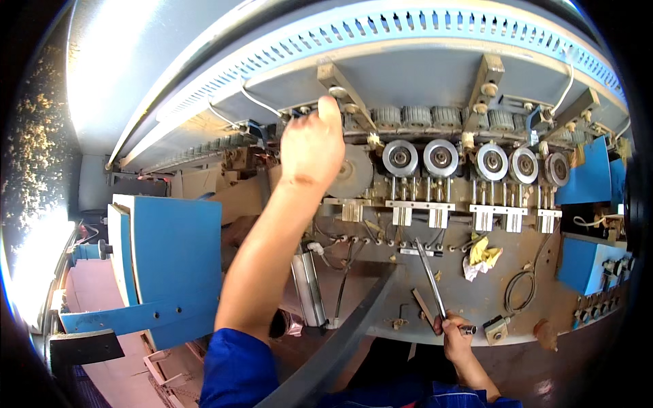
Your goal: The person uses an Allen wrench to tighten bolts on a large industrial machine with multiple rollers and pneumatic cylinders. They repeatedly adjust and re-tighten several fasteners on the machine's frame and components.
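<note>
My left hand (311, 151) reaches up to the row of rollers, closed, its thumb stretched toward the bolt (337, 91) on a slanted metal bracket. Its palm side is hidden, so what the fingers grip, if anything, does not show. At the front edge of the machine table, my right hand (456, 338) is closed around the lower end of a long chrome bar tool (430, 276), which points up and left over the table. A short dark end sticks out past the fist. A flat metal strip (424, 307) lies just left of that hand.
Several steel pressure wheels (440, 158) line the machine beyond a metal table (476, 292). On it lie a crumpled yellow-and-white rag (483, 257), a coiled cable (520, 291) and a small hex key (402, 313). A dark bar (347, 333) slants up between my arms. Blue housing (178, 251) stands left.
</note>
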`<state>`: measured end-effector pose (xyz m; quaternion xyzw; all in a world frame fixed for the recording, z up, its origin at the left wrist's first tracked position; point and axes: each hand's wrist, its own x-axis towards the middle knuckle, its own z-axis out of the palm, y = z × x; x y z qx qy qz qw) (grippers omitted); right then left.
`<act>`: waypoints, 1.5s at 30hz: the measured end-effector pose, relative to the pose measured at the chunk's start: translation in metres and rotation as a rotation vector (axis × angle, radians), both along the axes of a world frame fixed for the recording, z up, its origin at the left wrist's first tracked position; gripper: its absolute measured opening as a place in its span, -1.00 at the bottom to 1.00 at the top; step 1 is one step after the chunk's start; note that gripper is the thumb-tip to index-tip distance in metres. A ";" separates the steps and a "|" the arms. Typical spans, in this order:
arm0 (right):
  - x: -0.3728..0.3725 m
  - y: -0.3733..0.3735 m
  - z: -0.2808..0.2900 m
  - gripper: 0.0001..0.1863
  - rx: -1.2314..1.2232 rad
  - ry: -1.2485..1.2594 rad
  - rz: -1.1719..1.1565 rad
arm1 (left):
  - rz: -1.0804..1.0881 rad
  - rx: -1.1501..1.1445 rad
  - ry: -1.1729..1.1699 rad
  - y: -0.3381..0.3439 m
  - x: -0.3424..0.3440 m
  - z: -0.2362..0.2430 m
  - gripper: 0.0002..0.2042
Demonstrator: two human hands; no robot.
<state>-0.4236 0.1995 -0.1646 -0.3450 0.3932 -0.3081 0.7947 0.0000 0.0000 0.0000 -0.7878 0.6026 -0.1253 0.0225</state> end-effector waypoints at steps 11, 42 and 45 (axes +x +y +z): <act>-0.008 0.016 0.008 -0.65 -0.069 -0.001 0.036 | -0.080 -0.241 0.558 0.023 0.010 0.009 -0.68; 0.086 -0.099 0.093 -0.67 -0.984 0.781 0.843 | -0.558 0.347 1.265 0.153 -0.115 -0.049 -0.41; 0.115 -0.108 0.095 -0.69 -1.018 0.791 0.805 | -0.578 0.248 0.894 0.162 -0.106 -0.045 -0.61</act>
